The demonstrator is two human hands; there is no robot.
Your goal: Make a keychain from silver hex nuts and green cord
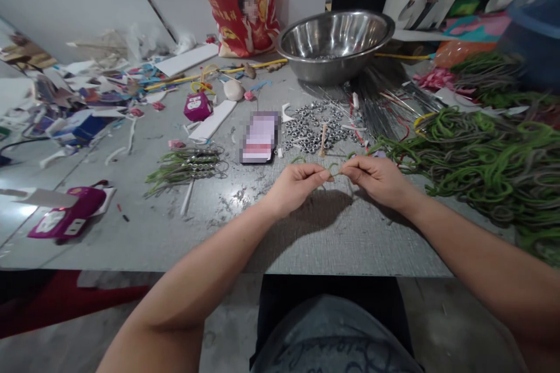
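Between my two hands a thin green cord [333, 168] makes a small loop just above the table. My left hand [301, 183] pinches one side of it between thumb and forefinger. On the other side, my right hand [371, 179] pinches the cord as well, its fingertips close to those of the left. Right behind the hands lies a spread of small silvery metal beads [312, 122], with a thin tan stick-like piece [324, 139] standing or lying among them. A big heap of green and grey cords [481, 163] fills the table to the right of my right hand.
A phone [260, 139] lies left of the beads, near a bundle of beaded green cords [186, 166]. A steel bowl [336, 46] stands behind, beside a red bag [236, 6]. Thin metal wires [380, 105] lie back right. Purple devices [72, 213] and scraps [79, 93] occupy the left.
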